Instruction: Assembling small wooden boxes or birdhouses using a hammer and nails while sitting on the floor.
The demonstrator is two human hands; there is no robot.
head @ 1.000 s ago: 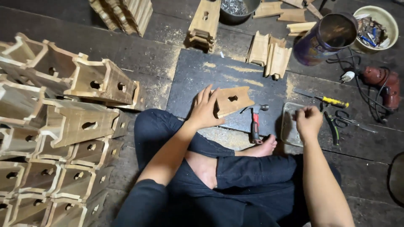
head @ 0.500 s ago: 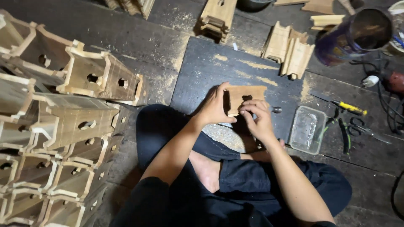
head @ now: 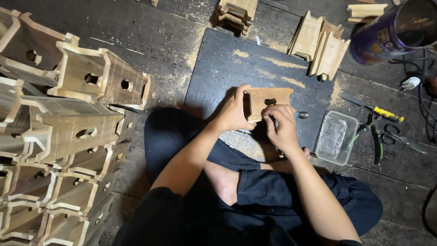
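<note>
A small notched wooden panel (head: 268, 101) with a dark hole near its middle is lying on a black mat (head: 227, 68) spread over the plank floor (head: 136, 27), directly in front of the seated person's crossed legs. The left hand (head: 236, 110) is gripping the panel's left edge, thumb over the top corner and fingers curled round the side. The right hand (head: 283, 127) is resting at the panel's lower right edge with its fingers bunched together, pinching something too small to make out. A hammer head (head: 301, 115) is poking out just beside that hand (the handle is hidden beneath it).

To the right, a clear plastic tray (head: 337, 136) is sitting at the mat's edge. Beyond it, pliers (head: 377, 141), scissors (head: 400, 139) and a yellow-handled screwdriver (head: 375, 107) are lying on the floor. At the mat's far side, two stacks of cut wooden panels (head: 318, 43) are leaning together, with another stack (head: 236, 11) further left. A purple tin can (head: 387, 34) is tipping on its side in the upper right, near a white plug (head: 410, 83) and black cables (head: 425, 105).

Along the left, finished wooden birdhouses (head: 68, 127) with round entry holes are lying piled in rows, well apart from the hands. Pale sawdust (head: 282, 61) is streaking the mat and floor.
</note>
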